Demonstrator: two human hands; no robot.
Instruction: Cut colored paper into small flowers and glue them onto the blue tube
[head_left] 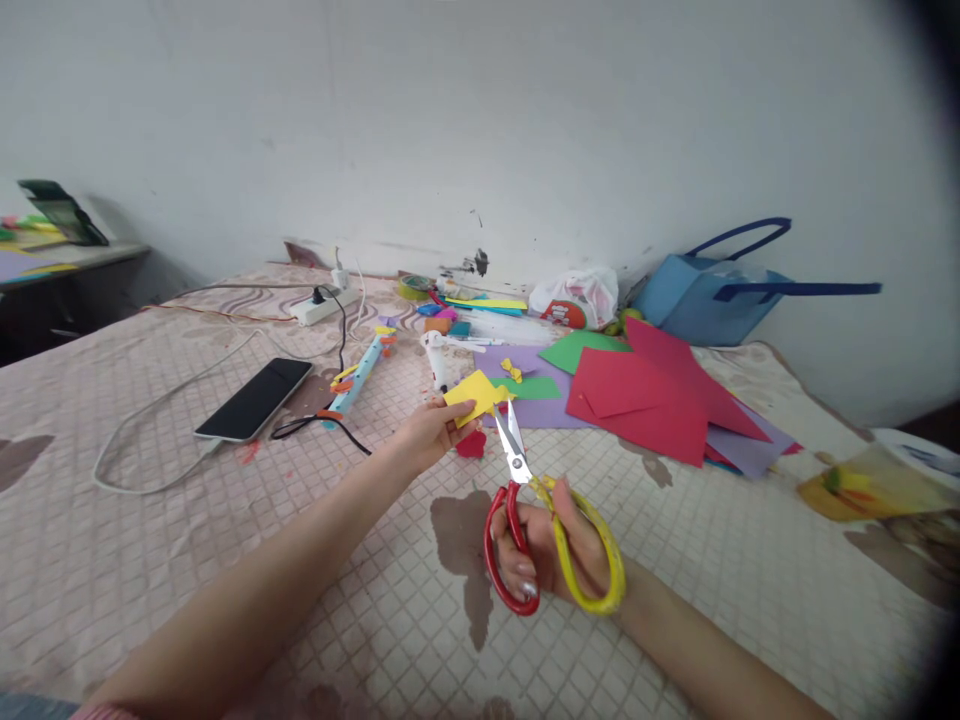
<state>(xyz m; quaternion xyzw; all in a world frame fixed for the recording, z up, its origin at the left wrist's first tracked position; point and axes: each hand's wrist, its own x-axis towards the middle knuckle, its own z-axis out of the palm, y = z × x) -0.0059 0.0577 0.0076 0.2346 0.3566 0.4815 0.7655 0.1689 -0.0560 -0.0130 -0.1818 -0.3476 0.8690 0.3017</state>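
Observation:
My left hand point(433, 435) pinches a piece of yellow craft paper point(471, 396) by its near left edge. A curved, partly cut bit shows at the paper's right end. In my right hand point(551, 545) is a pair of scissors point(517, 463) with one red and one yellow handle, fingers through the loops. The blades are parted and their tips reach the right end of the yellow paper. Behind the paper a small yellow bow point(511, 370) lies on purple and green sheets. A red scrap point(471, 445) sits just below my left hand.
Red sheets point(645, 400) and a green sheet point(581, 352) lie to the right. A white glue gun point(435, 360), a decorated blue strip point(360, 375), a power strip point(324, 306) and a charging phone point(255, 398) are at left. A blue bag point(697, 300) and plastic bag point(577, 298) stand behind.

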